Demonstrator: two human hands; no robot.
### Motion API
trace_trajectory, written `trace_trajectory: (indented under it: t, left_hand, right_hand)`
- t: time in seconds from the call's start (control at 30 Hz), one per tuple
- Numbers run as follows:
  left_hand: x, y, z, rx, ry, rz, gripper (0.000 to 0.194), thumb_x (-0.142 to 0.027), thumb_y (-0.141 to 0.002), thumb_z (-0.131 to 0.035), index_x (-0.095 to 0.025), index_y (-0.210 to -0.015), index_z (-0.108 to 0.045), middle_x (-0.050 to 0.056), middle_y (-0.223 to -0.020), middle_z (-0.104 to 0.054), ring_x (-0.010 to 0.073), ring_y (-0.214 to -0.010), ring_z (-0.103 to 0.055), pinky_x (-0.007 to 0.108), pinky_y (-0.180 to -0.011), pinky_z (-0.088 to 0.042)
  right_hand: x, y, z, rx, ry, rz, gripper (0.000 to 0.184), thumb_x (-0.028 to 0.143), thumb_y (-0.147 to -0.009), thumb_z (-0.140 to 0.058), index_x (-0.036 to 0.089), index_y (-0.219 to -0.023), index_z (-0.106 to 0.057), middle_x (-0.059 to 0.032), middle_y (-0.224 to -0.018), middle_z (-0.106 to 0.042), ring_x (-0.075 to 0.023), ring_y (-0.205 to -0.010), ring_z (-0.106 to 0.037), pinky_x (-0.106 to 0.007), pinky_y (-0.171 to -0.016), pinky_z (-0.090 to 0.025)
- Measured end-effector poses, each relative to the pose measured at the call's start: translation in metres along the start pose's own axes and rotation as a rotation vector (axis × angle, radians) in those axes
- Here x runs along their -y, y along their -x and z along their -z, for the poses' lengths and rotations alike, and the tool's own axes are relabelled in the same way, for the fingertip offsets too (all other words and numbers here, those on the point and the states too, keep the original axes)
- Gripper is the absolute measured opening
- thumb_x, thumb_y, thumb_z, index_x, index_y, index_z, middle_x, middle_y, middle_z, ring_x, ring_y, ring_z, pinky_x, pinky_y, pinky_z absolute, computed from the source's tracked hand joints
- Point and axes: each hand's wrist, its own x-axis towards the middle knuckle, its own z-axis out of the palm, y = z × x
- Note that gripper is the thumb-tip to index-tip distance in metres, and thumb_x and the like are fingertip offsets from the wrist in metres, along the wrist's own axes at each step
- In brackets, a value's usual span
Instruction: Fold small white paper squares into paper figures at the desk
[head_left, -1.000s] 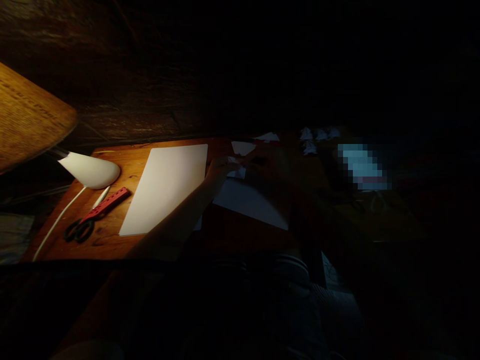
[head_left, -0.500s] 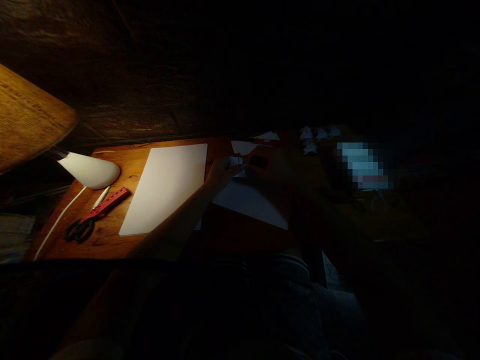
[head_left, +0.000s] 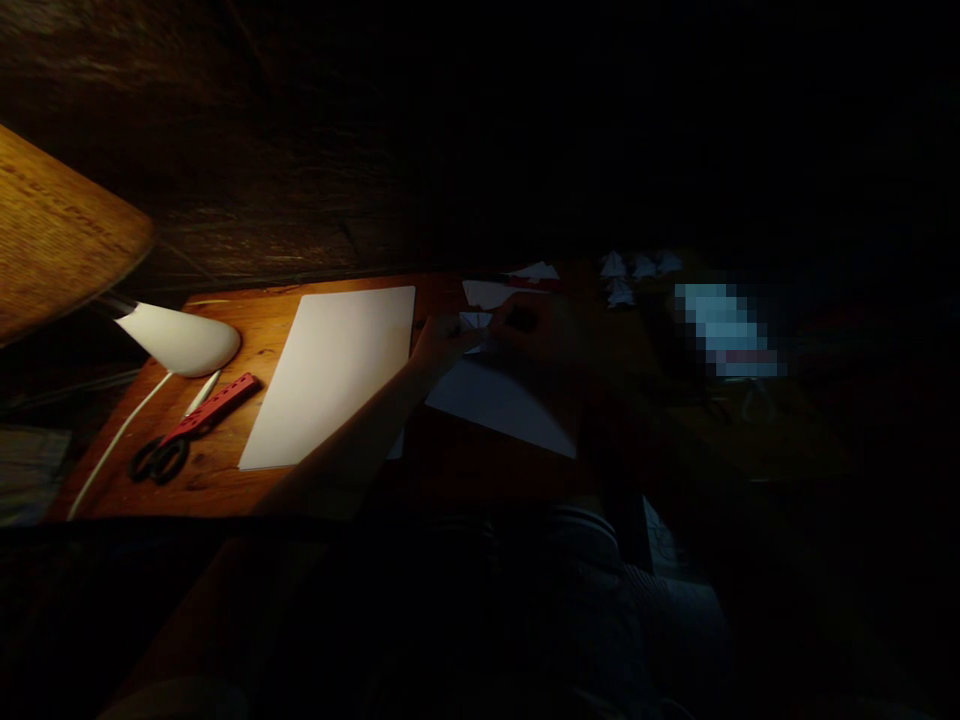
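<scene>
A small folded piece of white paper (head_left: 475,321) is held between my two hands, above the middle of the wooden table. My left hand (head_left: 441,338) pinches its left side with closed fingers. On the other side, my right hand (head_left: 546,330) is in deep shadow, its fingers closed at the paper's right edge. Beneath the hands lies a white sheet (head_left: 504,408), partly covered by shadow. A larger stack of white paper (head_left: 337,370) lies to the left, with my left forearm crossing its lower right part.
A white lamp (head_left: 187,342) stands at the left with its cord. Scissors (head_left: 161,458) lie near a red perforated strip (head_left: 217,408) and a white pen-like stick (head_left: 201,395). Several folded paper pieces (head_left: 619,292) sit at the back right, near a blurred bright screen (head_left: 726,330).
The folded paper shows a little more of its face between my hands. My right hand has shifted slightly; the things on the table are where they were.
</scene>
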Motion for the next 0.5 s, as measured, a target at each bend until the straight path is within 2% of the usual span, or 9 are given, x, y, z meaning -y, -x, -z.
trace_trajectory:
  t: [0.17, 0.37, 0.5]
  left_hand:
    - [-0.0010, 0.0003, 0.0002, 0.031, 0.016, -0.032, 0.032, -0.039, -0.073, -0.086, -0.018, -0.062, -0.065, -0.001, -0.061, -0.059, 0.0123, -0.058, -0.053, 0.024, -0.053, -0.038]
    - [-0.0025, 0.0016, -0.0011, -0.007, -0.019, -0.018, 0.015, -0.023, -0.074, -0.079, -0.016, -0.065, -0.069, -0.002, -0.063, -0.061, 0.0109, -0.058, -0.054, 0.022, -0.053, -0.039]
    - [-0.0052, 0.0015, -0.0025, -0.037, -0.014, 0.010, 0.009, -0.019, -0.072, -0.076, -0.016, -0.066, -0.069, -0.002, -0.062, -0.064, 0.0118, -0.059, -0.057, 0.021, -0.053, -0.042]
  right_hand:
    - [-0.0016, -0.0011, -0.0009, -0.029, -0.022, -0.016, 0.014, 0.032, -0.080, -0.072, 0.018, -0.078, -0.072, -0.0046, -0.078, -0.074, -0.0174, -0.071, -0.064, -0.030, -0.065, -0.046]
    - [-0.0068, -0.0016, -0.0024, 0.000, -0.002, -0.017, 0.017, 0.037, -0.082, -0.073, 0.019, -0.082, -0.071, -0.0034, -0.078, -0.074, -0.0165, -0.070, -0.061, -0.029, -0.063, -0.044]
    - [-0.0073, -0.0009, -0.0032, -0.002, 0.011, 0.030, 0.016, 0.036, -0.083, -0.072, 0.020, -0.085, -0.074, -0.0032, -0.081, -0.074, -0.0156, -0.068, -0.059, -0.029, -0.064, -0.044]
